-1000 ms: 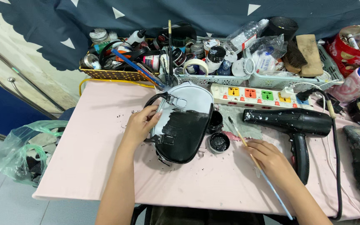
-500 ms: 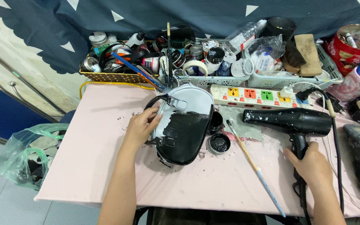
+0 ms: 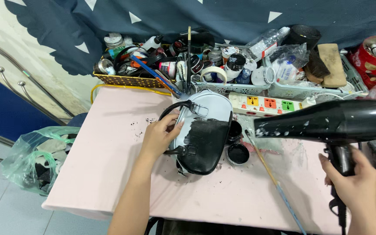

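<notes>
head view, left hand: the left hand lies flat on the small bag, its grip loose and open, pressing on the pale side so the bag does not slide.
head view, bag: it lies on its side in the middle of the pink tabletop, half pale and half black, painted face up where air can reach it.
head view, right hand: the right hand has its grip wrapped tight around the handle of the black hair dryer, lifted off the tabletop, its nose aimed left toward the bag.
head view, paint things: two small black paint pots sit just beside the bag, close for dipping. a long thin brush lies between the bag and the dryer.
head view, back edge: a white power strip lies behind the bag. baskets of bottles and jars line the back, out of the way.
head view, floor: a green plastic bag sits left of the tabletop.
</notes>
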